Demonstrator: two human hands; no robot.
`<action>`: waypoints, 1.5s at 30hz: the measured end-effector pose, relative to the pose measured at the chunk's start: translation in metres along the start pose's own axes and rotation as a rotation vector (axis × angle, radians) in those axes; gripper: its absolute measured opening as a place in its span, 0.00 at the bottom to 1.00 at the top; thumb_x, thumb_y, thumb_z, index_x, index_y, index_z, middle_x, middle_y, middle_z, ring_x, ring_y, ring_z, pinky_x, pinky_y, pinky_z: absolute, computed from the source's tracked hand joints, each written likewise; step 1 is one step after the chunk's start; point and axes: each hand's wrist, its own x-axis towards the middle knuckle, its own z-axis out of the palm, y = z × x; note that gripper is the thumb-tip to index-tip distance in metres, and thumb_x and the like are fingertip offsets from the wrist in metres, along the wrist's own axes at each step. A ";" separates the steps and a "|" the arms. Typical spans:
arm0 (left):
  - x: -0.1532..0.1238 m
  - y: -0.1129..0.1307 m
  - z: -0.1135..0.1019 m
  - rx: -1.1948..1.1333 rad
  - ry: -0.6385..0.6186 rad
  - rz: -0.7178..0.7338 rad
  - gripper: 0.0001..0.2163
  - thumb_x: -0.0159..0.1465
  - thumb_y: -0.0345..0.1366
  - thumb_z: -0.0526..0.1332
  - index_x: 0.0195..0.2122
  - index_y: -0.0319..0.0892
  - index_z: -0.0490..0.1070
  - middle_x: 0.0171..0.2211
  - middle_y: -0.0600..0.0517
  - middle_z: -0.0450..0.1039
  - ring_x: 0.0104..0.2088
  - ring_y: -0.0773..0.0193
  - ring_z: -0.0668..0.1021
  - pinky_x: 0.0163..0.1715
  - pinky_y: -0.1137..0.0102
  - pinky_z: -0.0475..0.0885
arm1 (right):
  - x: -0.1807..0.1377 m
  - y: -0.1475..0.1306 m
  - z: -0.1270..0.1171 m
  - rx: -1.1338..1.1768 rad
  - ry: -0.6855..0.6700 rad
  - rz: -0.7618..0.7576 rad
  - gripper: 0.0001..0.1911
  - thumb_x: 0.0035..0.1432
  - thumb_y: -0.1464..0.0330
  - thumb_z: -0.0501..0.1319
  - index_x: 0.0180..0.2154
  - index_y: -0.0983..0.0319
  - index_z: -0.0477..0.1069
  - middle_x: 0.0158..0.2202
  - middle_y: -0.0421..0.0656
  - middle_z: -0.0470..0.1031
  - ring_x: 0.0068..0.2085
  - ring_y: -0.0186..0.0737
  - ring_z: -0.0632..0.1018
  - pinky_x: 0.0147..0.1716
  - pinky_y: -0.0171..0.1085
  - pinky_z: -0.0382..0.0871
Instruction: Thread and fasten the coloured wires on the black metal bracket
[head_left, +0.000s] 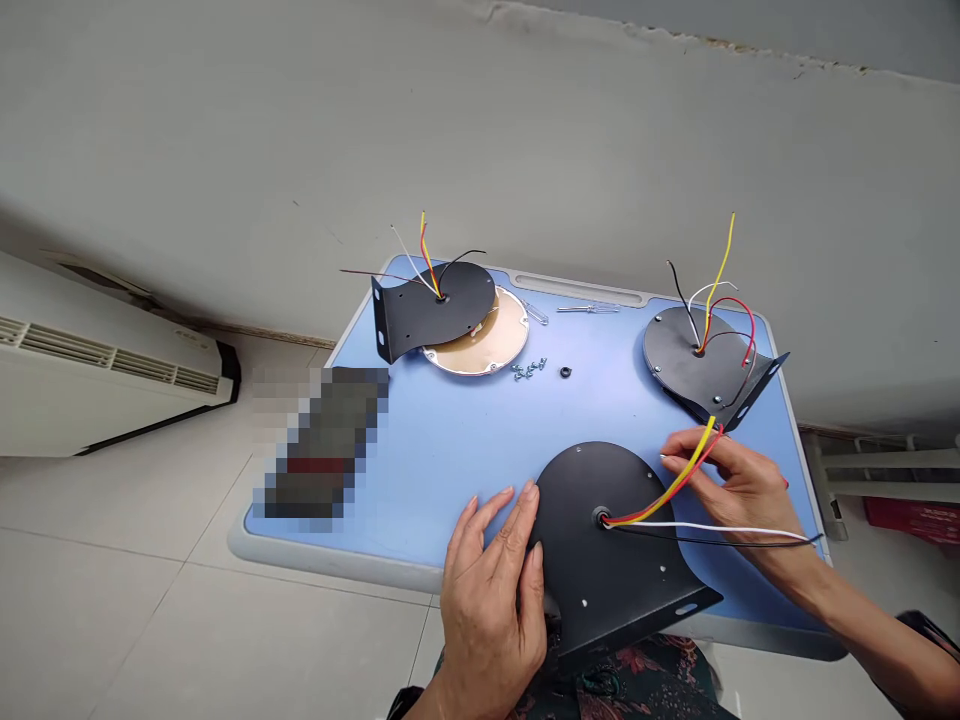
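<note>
A black round metal bracket [622, 590] with a bent, slotted flange lies near me, partly over the table's front edge. Yellow, red, white and black wires [667, 500] rise from the grommet at its centre. My left hand [491, 590] grips its left rim, fingertips on the edge and thumb alongside. Above its right side, my right hand [739, 485] is closed in a pinch behind the yellow and red wires. Whatever sits between thumb and forefinger is too small to make out; a pale speck shows at the tips.
Another wired bracket [450, 310] rests on a pale round disc [487, 345]. A third, screwed bracket [686, 355] lies right. Between them are small screws [529, 370], a black grommet [565, 372] and screwdrivers [589, 309]. A blurred dark object [330, 440] is left on the blue table [420, 460].
</note>
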 end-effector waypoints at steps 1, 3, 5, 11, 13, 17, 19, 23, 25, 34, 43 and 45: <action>0.000 0.000 0.000 -0.007 0.005 0.003 0.29 0.68 0.23 0.55 0.70 0.43 0.57 0.59 0.46 0.75 0.60 0.53 0.73 0.64 0.51 0.63 | -0.008 0.000 -0.010 -0.050 -0.014 0.031 0.06 0.61 0.64 0.65 0.31 0.57 0.77 0.30 0.41 0.81 0.30 0.40 0.80 0.29 0.37 0.74; -0.001 -0.001 0.001 -0.018 0.012 0.004 0.29 0.68 0.23 0.56 0.70 0.43 0.58 0.58 0.46 0.75 0.60 0.53 0.73 0.64 0.50 0.63 | -0.026 -0.004 -0.029 -0.131 -0.131 0.109 0.09 0.61 0.61 0.66 0.30 0.56 0.77 0.26 0.40 0.79 0.25 0.38 0.77 0.21 0.35 0.69; -0.001 -0.001 0.002 -0.020 0.021 0.004 0.28 0.68 0.24 0.56 0.70 0.44 0.59 0.58 0.47 0.76 0.59 0.53 0.73 0.64 0.50 0.64 | -0.043 -0.012 -0.041 -0.149 -0.235 0.159 0.11 0.62 0.59 0.65 0.30 0.56 0.78 0.24 0.40 0.77 0.23 0.37 0.75 0.18 0.35 0.66; -0.001 -0.004 0.005 0.001 0.056 0.036 0.26 0.69 0.25 0.56 0.68 0.43 0.61 0.56 0.45 0.76 0.57 0.53 0.74 0.63 0.50 0.64 | -0.057 -0.029 -0.031 0.023 -0.209 0.258 0.11 0.63 0.59 0.63 0.33 0.57 0.80 0.31 0.40 0.80 0.31 0.37 0.77 0.28 0.33 0.70; -0.002 -0.005 0.005 0.000 0.055 0.045 0.26 0.69 0.25 0.56 0.68 0.43 0.62 0.56 0.44 0.76 0.57 0.53 0.74 0.63 0.51 0.64 | -0.053 -0.024 -0.021 0.089 -0.174 0.282 0.10 0.63 0.61 0.63 0.32 0.58 0.79 0.32 0.40 0.80 0.33 0.38 0.77 0.33 0.34 0.71; -0.002 -0.006 0.006 -0.002 0.052 0.059 0.27 0.69 0.25 0.57 0.69 0.44 0.61 0.56 0.44 0.75 0.57 0.53 0.74 0.64 0.52 0.63 | -0.048 -0.010 -0.008 0.176 -0.099 0.266 0.10 0.62 0.63 0.63 0.30 0.60 0.76 0.33 0.42 0.80 0.33 0.39 0.77 0.32 0.36 0.69; -0.003 -0.006 0.006 -0.002 0.046 0.059 0.27 0.69 0.25 0.57 0.69 0.45 0.60 0.57 0.44 0.75 0.58 0.53 0.74 0.65 0.52 0.63 | -0.048 -0.004 -0.004 0.213 -0.073 0.233 0.09 0.63 0.64 0.63 0.30 0.60 0.76 0.39 0.44 0.82 0.39 0.42 0.80 0.34 0.37 0.71; -0.004 -0.007 0.005 0.009 0.024 0.054 0.27 0.69 0.25 0.56 0.69 0.46 0.61 0.58 0.45 0.74 0.58 0.53 0.74 0.66 0.53 0.62 | -0.051 0.002 0.003 0.241 -0.087 0.170 0.07 0.64 0.70 0.62 0.32 0.59 0.74 0.39 0.44 0.83 0.48 0.45 0.82 0.43 0.39 0.74; -0.005 -0.008 0.004 0.007 0.010 0.053 0.27 0.69 0.25 0.57 0.69 0.45 0.61 0.58 0.44 0.74 0.59 0.53 0.74 0.66 0.52 0.61 | -0.052 0.002 0.005 0.210 -0.080 0.091 0.07 0.65 0.72 0.61 0.32 0.58 0.74 0.37 0.42 0.82 0.48 0.43 0.83 0.43 0.37 0.74; -0.007 -0.011 0.002 0.024 -0.024 0.052 0.28 0.69 0.25 0.56 0.70 0.45 0.60 0.58 0.44 0.73 0.60 0.52 0.73 0.68 0.52 0.59 | -0.048 0.000 0.008 0.093 -0.024 -0.185 0.08 0.68 0.76 0.58 0.36 0.58 0.70 0.30 0.41 0.74 0.46 0.39 0.83 0.40 0.31 0.76; -0.008 -0.011 0.001 -0.009 -0.036 0.036 0.28 0.70 0.25 0.55 0.70 0.44 0.59 0.60 0.44 0.70 0.62 0.54 0.71 0.67 0.58 0.61 | -0.045 0.000 0.008 0.029 -0.066 -0.228 0.09 0.67 0.79 0.57 0.37 0.58 0.68 0.30 0.40 0.74 0.34 0.34 0.79 0.35 0.31 0.75; -0.008 -0.011 0.001 -0.018 -0.039 0.031 0.28 0.70 0.25 0.55 0.70 0.44 0.59 0.60 0.44 0.70 0.62 0.54 0.70 0.67 0.58 0.61 | -0.045 0.001 0.009 0.029 -0.072 -0.236 0.10 0.66 0.79 0.57 0.38 0.58 0.67 0.31 0.40 0.74 0.33 0.33 0.78 0.34 0.30 0.75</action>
